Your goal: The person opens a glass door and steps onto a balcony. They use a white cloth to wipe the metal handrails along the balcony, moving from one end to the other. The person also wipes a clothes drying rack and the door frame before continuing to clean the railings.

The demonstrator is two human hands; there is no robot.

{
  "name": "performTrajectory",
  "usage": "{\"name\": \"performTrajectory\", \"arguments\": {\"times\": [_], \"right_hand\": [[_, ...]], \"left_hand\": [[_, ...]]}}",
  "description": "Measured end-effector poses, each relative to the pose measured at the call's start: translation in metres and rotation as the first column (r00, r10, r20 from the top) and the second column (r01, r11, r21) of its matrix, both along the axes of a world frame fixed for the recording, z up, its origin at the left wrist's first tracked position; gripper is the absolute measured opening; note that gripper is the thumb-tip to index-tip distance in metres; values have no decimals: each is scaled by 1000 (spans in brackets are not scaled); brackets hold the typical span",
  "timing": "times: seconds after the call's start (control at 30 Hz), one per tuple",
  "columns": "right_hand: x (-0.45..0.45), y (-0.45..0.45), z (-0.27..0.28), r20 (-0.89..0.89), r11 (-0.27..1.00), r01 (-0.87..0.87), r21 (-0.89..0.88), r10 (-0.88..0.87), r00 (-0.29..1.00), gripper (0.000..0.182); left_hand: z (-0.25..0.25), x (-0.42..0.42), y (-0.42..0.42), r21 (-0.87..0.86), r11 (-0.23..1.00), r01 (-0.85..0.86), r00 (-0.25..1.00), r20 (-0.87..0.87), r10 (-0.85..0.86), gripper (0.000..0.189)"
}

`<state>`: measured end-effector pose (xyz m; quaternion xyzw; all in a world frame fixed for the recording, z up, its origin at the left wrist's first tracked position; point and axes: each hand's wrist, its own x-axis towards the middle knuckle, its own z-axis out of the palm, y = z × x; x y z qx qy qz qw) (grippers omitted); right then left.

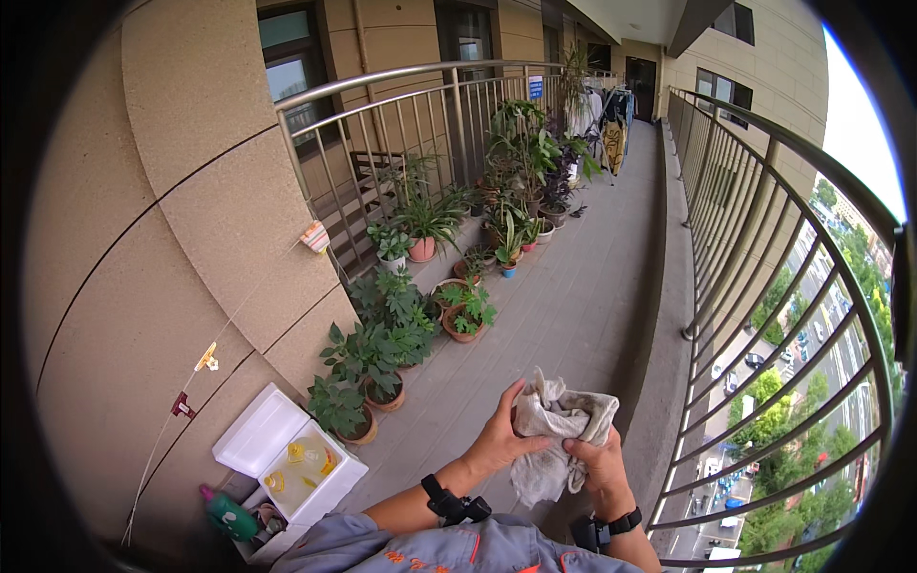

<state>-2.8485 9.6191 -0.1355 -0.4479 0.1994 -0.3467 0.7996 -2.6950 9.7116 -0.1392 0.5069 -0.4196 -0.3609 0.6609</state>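
A crumpled, greyish-white cloth is bunched up in front of my body, above the tiled floor. My left hand grips its left side, with the thumb pressed on the front. My right hand grips the right side, its thumb also on the folds. Part of the cloth hangs down between the two hands, and darker stains show on it. The fingers behind the cloth are mostly hidden. Both wrists carry black straps with small devices.
Potted plants line the left side. A white foam box holding clear bottles stands at lower left, beside a green bottle. Metal railing runs along the right above a low concrete curb. Farther back stands a drying rack with clothes.
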Motion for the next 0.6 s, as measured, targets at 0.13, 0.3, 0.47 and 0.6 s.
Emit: {"name": "performTrajectory", "arguments": {"times": [0.13,0.3,0.47,0.6], "right_hand": [[84,-43,-6,12,997,-80,10,80,997,51],[181,-118,-10,-206,986,-126,-106,102,973,52],[215,-208,-1,-112,998,36,47,-31,993,38],[212,-269,-42,-336,994,95,53,-72,939,37]], "left_hand": [[-21,81,-25,198,975,104,994,-37,-99,55],[-21,207,-65,182,964,-194,960,239,148,30],[-47,385,-15,109,590,-800,575,419,703,27],[-57,435,27,241,514,-823,504,-108,857,36]]}}
